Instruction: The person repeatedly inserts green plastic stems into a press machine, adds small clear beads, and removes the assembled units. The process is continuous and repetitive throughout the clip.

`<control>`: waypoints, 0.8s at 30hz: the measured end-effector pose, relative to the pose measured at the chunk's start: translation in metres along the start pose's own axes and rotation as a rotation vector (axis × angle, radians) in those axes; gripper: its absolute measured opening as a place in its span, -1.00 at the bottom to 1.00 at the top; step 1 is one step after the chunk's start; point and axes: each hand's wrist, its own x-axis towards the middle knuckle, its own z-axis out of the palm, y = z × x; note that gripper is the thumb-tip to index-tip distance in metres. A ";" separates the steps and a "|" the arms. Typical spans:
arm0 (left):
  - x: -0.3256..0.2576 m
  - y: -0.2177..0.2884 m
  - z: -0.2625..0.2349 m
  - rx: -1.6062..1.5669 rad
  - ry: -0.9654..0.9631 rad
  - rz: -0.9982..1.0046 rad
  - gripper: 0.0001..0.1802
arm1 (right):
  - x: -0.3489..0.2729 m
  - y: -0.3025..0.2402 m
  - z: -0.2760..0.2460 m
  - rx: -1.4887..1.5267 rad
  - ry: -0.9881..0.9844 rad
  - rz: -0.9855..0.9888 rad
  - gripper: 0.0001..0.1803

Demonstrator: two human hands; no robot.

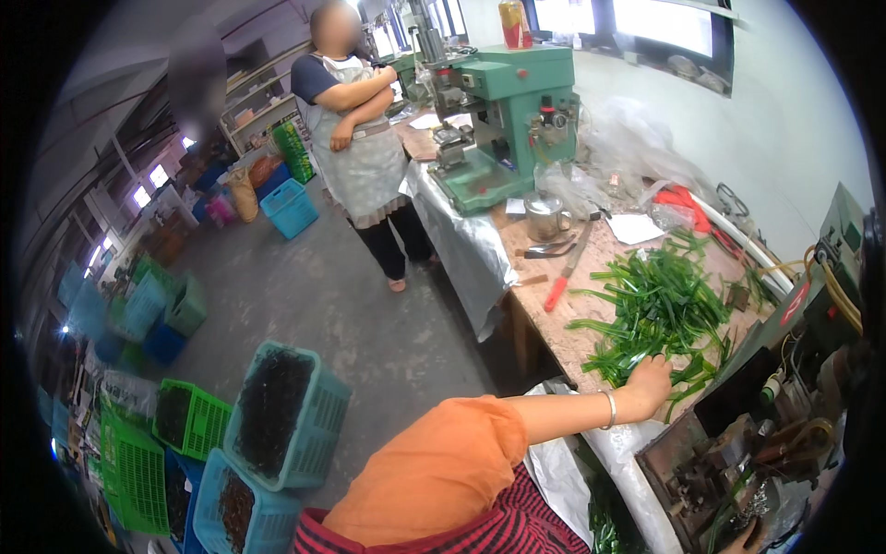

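My left hand, with a bangle at the wrist, reaches out over the workbench. Its fingers are bent down and closed on glossy green strips at the near edge of a loose pile of green strips. The fingertips are partly lost among the strips. At the lower right, beside a machine with metal parts, a small skin-coloured patch that looks like my right hand shows at the picture's rim; its fingers cannot be made out.
A red-handled knife, a metal mug and a green press stand or lie along the bench. A person in an apron stands with folded arms beside it. Crates of dark pieces are on the floor at left.
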 end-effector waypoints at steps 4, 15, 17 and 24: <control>0.001 -0.009 -0.027 -0.344 0.076 -0.081 -0.76 | -0.006 0.014 -0.015 0.151 0.011 0.063 -0.76; -0.028 -0.024 -0.027 -1.674 0.074 -0.295 -0.73 | 0.012 -0.068 0.018 1.058 -0.074 0.329 -0.66; -0.024 0.016 -0.084 -1.510 0.241 -0.156 -0.78 | 0.013 -0.069 0.008 1.025 -0.082 0.397 -0.68; 0.011 0.090 -0.186 -1.224 0.638 0.416 -0.89 | 0.017 -0.102 -0.006 1.221 -0.139 0.522 -0.54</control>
